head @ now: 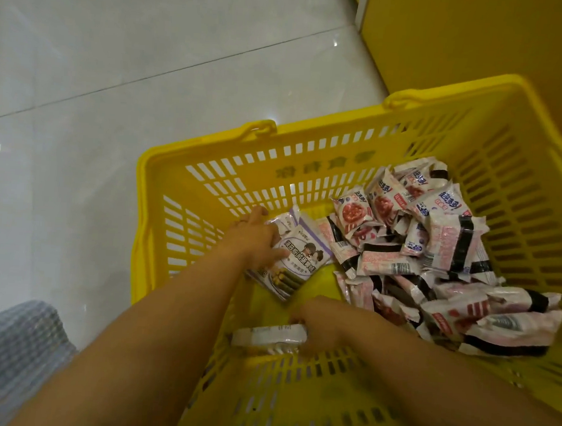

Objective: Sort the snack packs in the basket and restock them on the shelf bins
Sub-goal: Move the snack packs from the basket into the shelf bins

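Sorting is the step in hand, judged from the single head view: both hands are down inside the yellow basket (210, 162), which sits on a pale tiled floor (84, 69) beside a yellow shelf unit (481, 37). The left hand (258, 234) has its grip closed on a small stack of purple-and-white packs (290, 256) near the basket's left wall. The right hand (319, 323) curls around a white pack (269, 334) by the near wall — a closed grip, it seems. A loose heap of pink-and-white packs (435, 255) fills the right half. Next, I judge, the matching packs need gathering together and lifting out to a bin — none is visible.
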Available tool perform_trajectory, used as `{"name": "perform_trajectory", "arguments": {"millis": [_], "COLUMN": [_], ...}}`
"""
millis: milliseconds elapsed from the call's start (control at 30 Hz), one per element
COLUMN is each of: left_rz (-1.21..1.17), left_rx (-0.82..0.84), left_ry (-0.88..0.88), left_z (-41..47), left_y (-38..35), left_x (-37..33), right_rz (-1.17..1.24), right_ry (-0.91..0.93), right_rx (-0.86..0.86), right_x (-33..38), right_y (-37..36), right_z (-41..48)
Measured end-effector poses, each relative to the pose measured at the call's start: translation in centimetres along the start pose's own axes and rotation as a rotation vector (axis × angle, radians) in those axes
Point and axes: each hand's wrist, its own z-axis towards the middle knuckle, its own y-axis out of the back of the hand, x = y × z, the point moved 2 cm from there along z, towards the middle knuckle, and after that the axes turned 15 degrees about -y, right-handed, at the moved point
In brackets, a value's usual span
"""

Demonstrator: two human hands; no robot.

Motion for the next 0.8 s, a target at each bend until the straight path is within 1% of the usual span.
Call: {"name": "perform_trajectory", "arguments": {"millis": [100, 167, 233, 367, 500, 567, 667, 733, 800], "left_rz": [-0.038, -0.087, -0.198, -0.474, -0.605, -0.642, -0.640, -0.643, -0.627], "left_rx": [0.036, 0.031, 0.011, -0.068, -0.161, -0.234, -0.314, -0.319, -0.254], "left_ry": [0.004, 0.000, 0.002, 0.012, 0.009, 0.029, 0.046, 0.012, -0.046], "left_z": [0.0, 0.0, 0.0, -0.2, -0.8, -1.2, -1.7, -1.8, -1.7], "left_y": [-0.6, -0.8, -0.9, -1.0, -1.3, -1.5, -1.7, -1.9, -2.2], "left_x": [-0.4, -0.5, -0.4, -0.5, -0.8, -0.7, -0.9, -1.2, -1.7], "right_rz": [-0.020, 0.060, 0.171, 0.295, 0.371, 0.399, 0.310, 0.283, 0.271], "right_ry": [0.011, -0.051, -0.116, -0.138, -0.101, -0.069, -0.049, -0.035, -0.017], "right_rx": [-0.047, -0.023, -0.037, -0.196, -0.328, -0.342, -0.331, -0.317, -0.320], "right_x": [0.0, -1.0, -2.5, -4.3, -4.2, -4.0, -3.7, -3.4, -3.3], "right_y": [1.0, 2.8, 5.2, 8.8, 8.6, 7.8, 6.8, 6.3, 6.0], "right_z": [-0.3, -1.1, -2.1, -3.2, -2.4, -1.7, -0.7, -0.1, 0.2]}}
